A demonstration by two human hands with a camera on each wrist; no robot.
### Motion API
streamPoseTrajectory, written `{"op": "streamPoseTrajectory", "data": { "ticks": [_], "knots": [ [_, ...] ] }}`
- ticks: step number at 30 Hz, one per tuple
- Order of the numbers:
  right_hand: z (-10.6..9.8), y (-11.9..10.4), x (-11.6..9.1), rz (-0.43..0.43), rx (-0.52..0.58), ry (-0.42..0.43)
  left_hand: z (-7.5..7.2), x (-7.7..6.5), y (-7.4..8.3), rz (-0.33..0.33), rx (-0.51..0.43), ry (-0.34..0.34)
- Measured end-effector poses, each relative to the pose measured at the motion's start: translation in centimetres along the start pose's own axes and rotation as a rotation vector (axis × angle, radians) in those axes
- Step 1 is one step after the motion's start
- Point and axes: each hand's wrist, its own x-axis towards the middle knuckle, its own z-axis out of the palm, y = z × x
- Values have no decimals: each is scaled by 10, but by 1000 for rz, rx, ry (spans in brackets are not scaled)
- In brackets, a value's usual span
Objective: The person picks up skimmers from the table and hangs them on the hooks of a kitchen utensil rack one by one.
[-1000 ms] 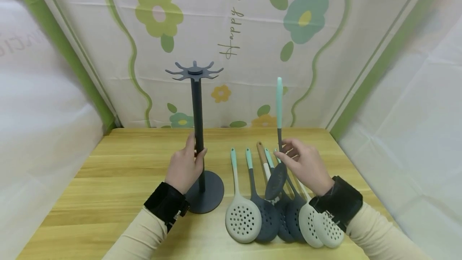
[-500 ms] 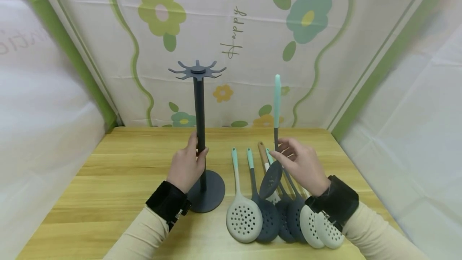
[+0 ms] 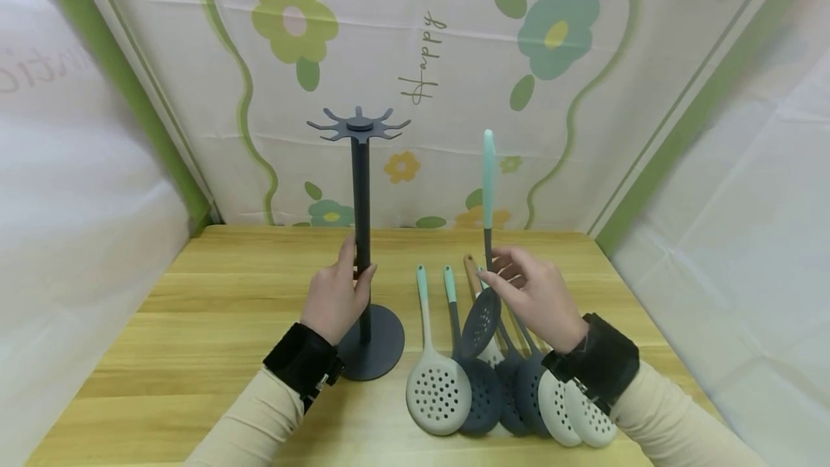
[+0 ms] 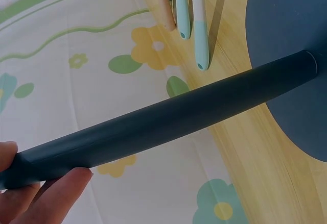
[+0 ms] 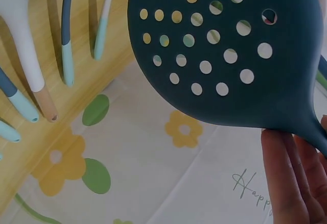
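Skimmer, dark blue, round perforated head, mint handle [image 3: 480, 324]: held upright, handle tip uppermost, head hung just below the right hand [image 3: 541, 295]. Its neck is pinched by bent fingers; the thumb's contact is poorly shown from the right wrist.

Utensil stand, dark, single-poled, round-based [image 3: 361, 193]: set upright, left of the right fingers and apart from them. Its pole is gripped at mid-height by the curled fingers of the left hand [image 3: 333, 297], the nearer of the two. By its star-shaped hook ring [image 3: 359, 126] a place is taken higher than both sets of fingers; the skimmer's long axis is kept roughly parallel to the pole.

Pale grey perforated skimmer, mint-tipped [image 3: 439, 393]: laid flat on the wooden desk [image 3: 227, 330], low between the two hands. Further dark and pale skimmers [image 3: 481, 403] and a brown-handled white utensil [image 3: 471, 266]: laid below the right fingers, partly masked by the held head.
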Motion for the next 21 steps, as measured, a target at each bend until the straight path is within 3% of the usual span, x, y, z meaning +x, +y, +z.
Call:
{"op": "streamPoseTrajectory", "data": {
  "ticks": [21],
  "knots": [
    [0, -11, 9, -34, 15, -9, 1, 0, 2, -27, -20, -32]
  ]
}}
